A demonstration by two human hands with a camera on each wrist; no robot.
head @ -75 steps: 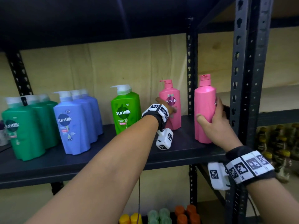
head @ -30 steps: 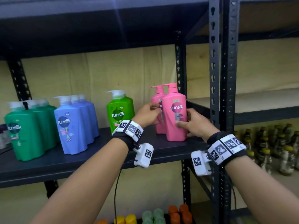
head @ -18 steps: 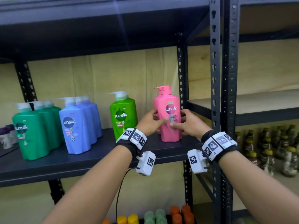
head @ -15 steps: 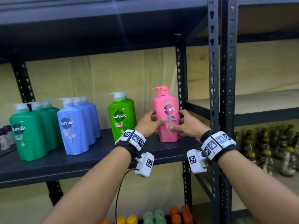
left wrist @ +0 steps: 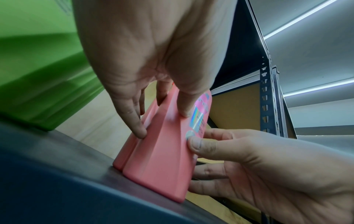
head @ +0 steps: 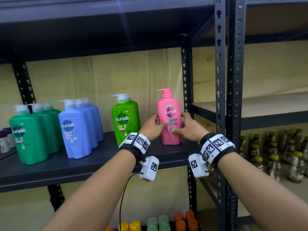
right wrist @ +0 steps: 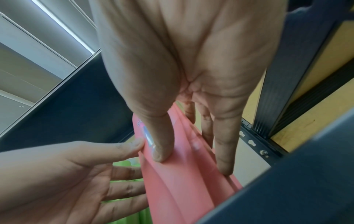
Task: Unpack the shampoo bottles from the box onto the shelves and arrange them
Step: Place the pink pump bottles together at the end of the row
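Note:
A pink shampoo bottle [head: 168,104] stands upright on the dark shelf [head: 83,169], label facing me. My left hand [head: 154,126] grips its left side and my right hand [head: 185,129] its right side, both thumbs pressed on the front. In the left wrist view a second pink bottle [left wrist: 132,145] stands directly behind the first one [left wrist: 161,159], and my left fingers [left wrist: 134,121] lie along both. The right wrist view shows the front bottle [right wrist: 182,189] between my right fingers [right wrist: 224,151] and the left hand [right wrist: 76,174].
A light green bottle [head: 125,119] stands just left of my left hand. Further left are rows of blue bottles [head: 75,129] and dark green bottles [head: 28,135]. Black uprights [head: 220,97] stand close on the right. Brown bottles [head: 275,155] fill a lower shelf beyond.
My right hand turned the pink bottle label-forward and set it in front of the other pink one. My left hand came round to its left side. Both hands have stayed there for the last half second.

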